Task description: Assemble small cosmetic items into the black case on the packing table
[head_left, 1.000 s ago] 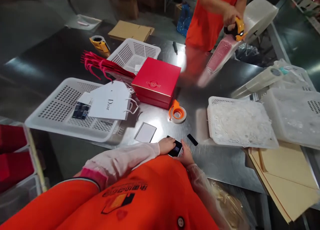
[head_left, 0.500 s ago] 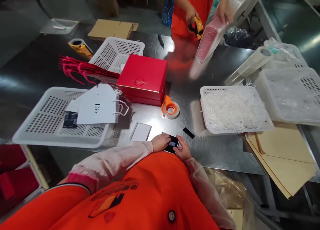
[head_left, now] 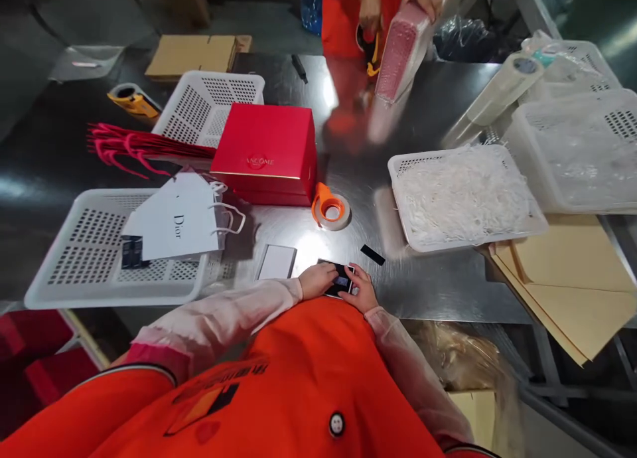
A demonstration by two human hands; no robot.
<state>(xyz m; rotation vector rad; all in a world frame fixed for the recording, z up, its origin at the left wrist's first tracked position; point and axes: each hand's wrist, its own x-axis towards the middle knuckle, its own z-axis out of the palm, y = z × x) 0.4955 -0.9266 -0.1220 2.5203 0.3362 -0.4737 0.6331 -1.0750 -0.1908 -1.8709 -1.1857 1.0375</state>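
Observation:
A small flat black box point(head_left: 342, 280) with a pale rim lies at the table's near edge, against my body. My left hand point(head_left: 317, 279) is closed on its left side, fingertips on the black surface. My right hand point(head_left: 361, 291) grips its right side between thumb and fingers. Left of them lies a white rectangular lid or tray point(head_left: 277, 262) with a grey edge. A small black strip point(head_left: 373, 254) rests to the upper right. Beyond the box is an orange tape dispenser point(head_left: 330, 208).
A red box point(head_left: 267, 149), a white basket point(head_left: 54, 282) with a Dior bag point(head_left: 179, 226), and a basket of white shreds point(head_left: 462, 196) surround the work spot. Brown envelopes point(head_left: 572, 259) lie right. Across the table a person holds a pink wrapped box point(head_left: 398, 60) and a yellow tape cutter point(head_left: 374, 54).
The view has shifted slightly. Both my hands stay on the black box, with the right fingers moved a little. The other person's tape cutter has moved lower and turned beside the pink box.

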